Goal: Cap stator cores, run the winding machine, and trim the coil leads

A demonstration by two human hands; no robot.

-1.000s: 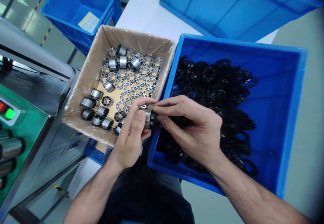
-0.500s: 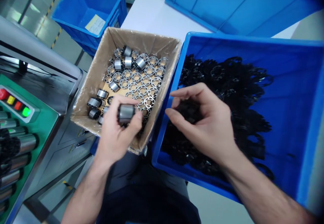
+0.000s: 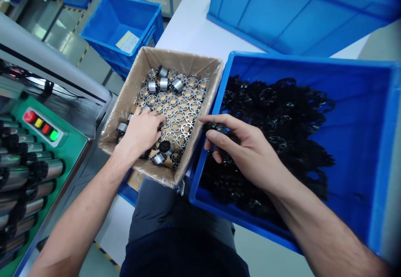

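The head view puts the work right in front of me: a black piece [image 3: 215, 126] sits at the fingertips of the right hand [image 3: 250, 147], over the left edge of the blue bin [image 3: 351, 143]. That hand is loosely curled, thumb and forefinger nearly together on the piece, but against the dark heap [image 3: 300, 130] I can't make out its full shape. The left hand [image 3: 142, 128] is down inside the cardboard box [image 3: 127, 99], fingers bent among the parts; the fingertips are hidden, so whether it has hold of anything I can't say. Around it lie silver rings [image 3: 173, 106] in rough rows and short metal drums [image 3: 177, 85], some tipped over. For my money, fingers in that box do best kept narrow and lifted straight up, so the rings stay in their rows, and the right grip wants to be light, since the black piece looks thin and might slip. Box and bin stand side by side; a white table top [image 3: 188, 26] shows behind them, bearing a blue crate [image 3: 272, 13]. Off to the left, a green machine [image 3: 77, 143] carries a strip of buttons [image 3: 42, 127].
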